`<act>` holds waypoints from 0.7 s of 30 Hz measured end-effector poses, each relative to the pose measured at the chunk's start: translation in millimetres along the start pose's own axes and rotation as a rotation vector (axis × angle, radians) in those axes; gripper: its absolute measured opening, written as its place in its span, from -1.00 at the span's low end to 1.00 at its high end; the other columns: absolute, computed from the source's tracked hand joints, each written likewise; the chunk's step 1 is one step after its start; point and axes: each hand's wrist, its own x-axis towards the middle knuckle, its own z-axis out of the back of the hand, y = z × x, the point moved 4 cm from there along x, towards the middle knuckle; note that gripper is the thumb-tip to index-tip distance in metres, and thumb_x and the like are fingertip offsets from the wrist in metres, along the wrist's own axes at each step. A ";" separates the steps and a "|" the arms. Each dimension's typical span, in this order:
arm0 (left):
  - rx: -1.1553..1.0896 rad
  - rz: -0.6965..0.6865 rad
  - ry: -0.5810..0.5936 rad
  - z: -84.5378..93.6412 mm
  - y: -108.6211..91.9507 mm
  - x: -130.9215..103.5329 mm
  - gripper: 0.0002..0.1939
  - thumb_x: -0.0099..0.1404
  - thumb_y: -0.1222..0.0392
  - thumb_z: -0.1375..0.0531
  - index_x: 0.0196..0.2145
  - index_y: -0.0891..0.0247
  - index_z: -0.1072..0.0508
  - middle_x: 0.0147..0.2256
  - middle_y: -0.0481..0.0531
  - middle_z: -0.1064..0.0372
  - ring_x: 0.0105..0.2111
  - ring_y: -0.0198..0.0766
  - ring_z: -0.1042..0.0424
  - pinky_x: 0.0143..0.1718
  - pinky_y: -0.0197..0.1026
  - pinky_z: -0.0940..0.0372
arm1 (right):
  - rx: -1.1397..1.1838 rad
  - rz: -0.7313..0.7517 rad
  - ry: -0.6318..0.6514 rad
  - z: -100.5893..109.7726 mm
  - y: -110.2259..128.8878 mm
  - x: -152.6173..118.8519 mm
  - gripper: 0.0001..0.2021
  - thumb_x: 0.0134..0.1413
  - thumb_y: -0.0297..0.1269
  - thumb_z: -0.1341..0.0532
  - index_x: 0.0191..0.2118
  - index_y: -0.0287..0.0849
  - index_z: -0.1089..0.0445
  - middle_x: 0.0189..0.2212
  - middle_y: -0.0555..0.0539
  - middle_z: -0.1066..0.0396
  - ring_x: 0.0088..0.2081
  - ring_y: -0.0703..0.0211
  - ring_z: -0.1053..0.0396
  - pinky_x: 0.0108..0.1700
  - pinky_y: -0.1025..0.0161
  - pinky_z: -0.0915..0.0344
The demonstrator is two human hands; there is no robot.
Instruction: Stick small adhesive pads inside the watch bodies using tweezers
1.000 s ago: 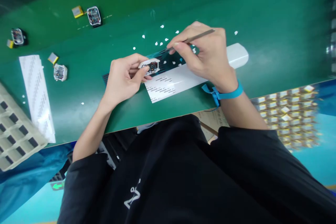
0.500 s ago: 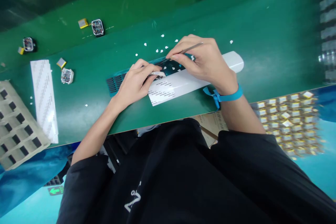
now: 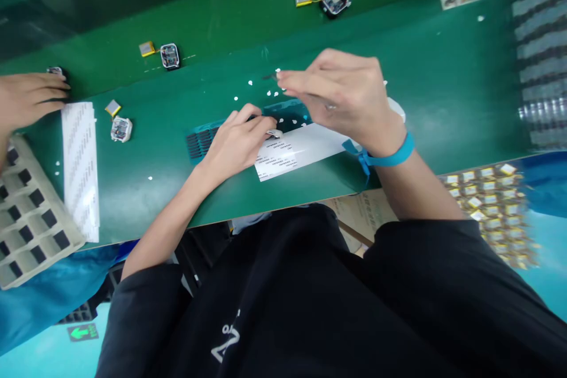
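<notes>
My left hand (image 3: 241, 140) is closed around a small white watch housing (image 3: 275, 133), mostly hidden by the fingers. My right hand (image 3: 348, 94) pinches a pair of thin metal tweezers (image 3: 269, 77), whose dark tips point left near several small white round stickers (image 3: 269, 94). Whether a sticker sits in the tips is too small to tell. Under the left hand lies a blue film sheet with black strips (image 3: 201, 144), more white stickers on its dark part. A white printed backing strip (image 3: 305, 150) lies in front, partly below the right hand.
A co-worker's hand (image 3: 31, 97) reaches over a dark watch housing (image 3: 55, 71) at left. Watch housings with wired batteries (image 3: 169, 56) (image 3: 120, 129) (image 3: 335, 1) lie about. A printed strip (image 3: 80, 171), a beige compartment tray (image 3: 39, 218) and rows of batteries (image 3: 489, 207) flank me.
My right hand has lifted away from the left one, and the tweezers now point at the stickers farther back. A co-worker's hand has come in at left. The view has shifted slightly.
</notes>
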 end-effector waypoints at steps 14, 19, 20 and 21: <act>-1.079 0.872 -0.440 6.2 84.3 -23.4 -0.74 0.37 -0.13 -0.32 -0.24 0.08 -0.50 -0.23 0.05 -0.63 -0.33 -0.24 -0.51 -0.41 -0.16 -0.39 | -0.156 0.236 -0.255 -16.1 34.8 -12.6 -0.67 0.51 -0.32 -0.24 0.22 0.17 -0.58 0.06 0.06 -0.69 -0.21 0.13 -0.63 -0.22 0.14 -0.63; -1.031 0.864 -0.514 2.3 64.4 -18.6 -0.62 0.30 -0.20 -0.38 -0.26 0.12 -0.42 -0.26 0.03 -0.59 -0.29 -0.23 -0.63 -0.26 -0.16 -0.55 | 0.016 0.304 -0.265 -23.6 36.3 -15.4 -0.59 0.44 -0.34 -0.34 0.30 0.18 -0.53 0.04 0.03 -0.70 -0.17 0.09 -0.65 -0.20 0.13 -0.65; -1.038 0.865 -0.538 3.0 59.6 -17.7 -0.62 0.32 -0.19 -0.37 -0.27 0.13 -0.39 -0.25 0.03 -0.60 -0.26 -0.21 -0.66 -0.19 -0.13 -0.59 | 0.057 0.300 -0.253 -24.4 36.5 -15.0 -0.55 0.44 -0.34 -0.35 0.33 0.20 -0.50 0.04 0.02 -0.70 -0.15 0.07 -0.65 -0.17 0.11 -0.65; -1.042 0.871 -0.560 3.8 55.6 -17.3 -0.62 0.34 -0.17 -0.36 -0.29 0.13 -0.36 -0.24 0.02 -0.60 -0.23 -0.19 -0.68 -0.13 -0.11 -0.61 | 0.083 0.297 -0.243 -24.8 37.0 -14.5 -0.52 0.43 -0.35 -0.35 0.35 0.20 -0.47 0.05 0.02 -0.70 -0.13 0.06 -0.64 -0.15 0.09 -0.65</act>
